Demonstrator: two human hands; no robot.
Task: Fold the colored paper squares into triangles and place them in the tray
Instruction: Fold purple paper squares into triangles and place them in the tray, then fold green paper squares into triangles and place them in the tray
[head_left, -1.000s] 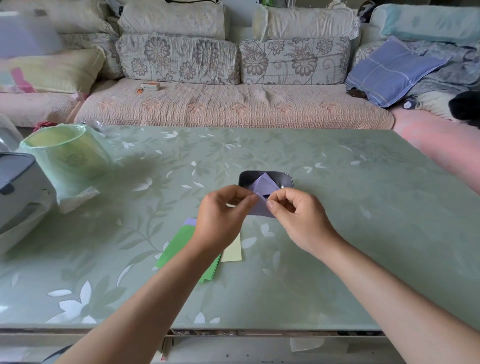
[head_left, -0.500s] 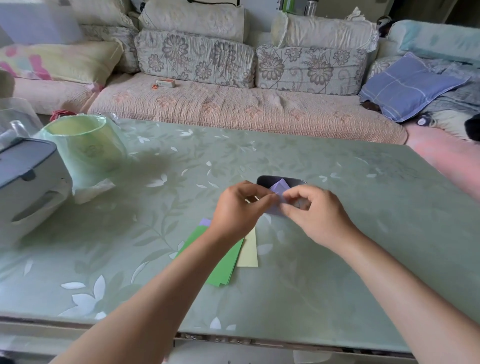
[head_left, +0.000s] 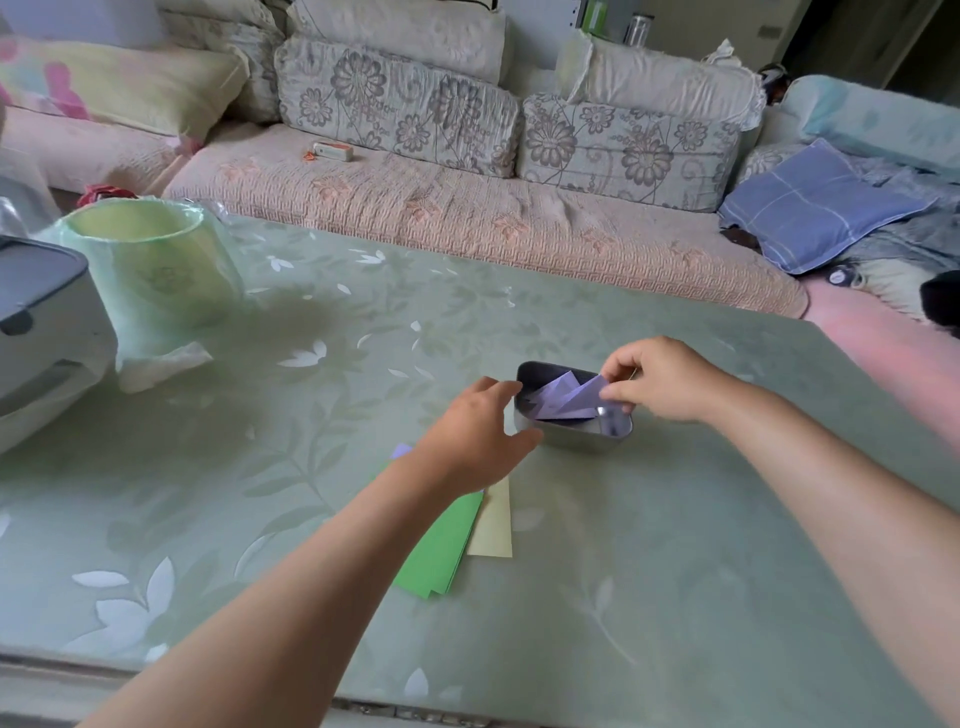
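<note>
Pinched at its upper corner between thumb and curled fingertips of the right hand (head_left: 662, 382): a folded purple triangle (head_left: 584, 397), tilted, lower edge down inside the metal tray (head_left: 571, 441). Behind it in the same tray, a second purple folded piece (head_left: 558, 388), propped toward the far wall. Tray out on the middle of the table (head_left: 675, 571), long side toward the camera.

Spread wide and holding nothing, the left hand (head_left: 475, 436): index fingertip at the tray's far left corner, thumb by its near left wall, palm just beside the left end. Actual contact with the metal not to be told from here.

Under the left wrist and forearm, flat on the table: a fanned stack of green sheets (head_left: 441, 551), one pale yellow sheet (head_left: 493, 525) jutting out on the right, a purple corner (head_left: 401, 451) peeping out at the far edge.

Farther out, at the table's left: a green bin (head_left: 156, 265) lined with a thin bag, faint print on its side too blurred to read. Beside it, a grey-lidded white appliance (head_left: 36, 322), cut by the frame edge. Beyond the table, a sofa (head_left: 467, 218) with flower-patterned cushions, a small white-and-orange item (head_left: 332, 150) on its seat with lettering too small to read, and a blue checked pillow (head_left: 815, 202) at the right.
</note>
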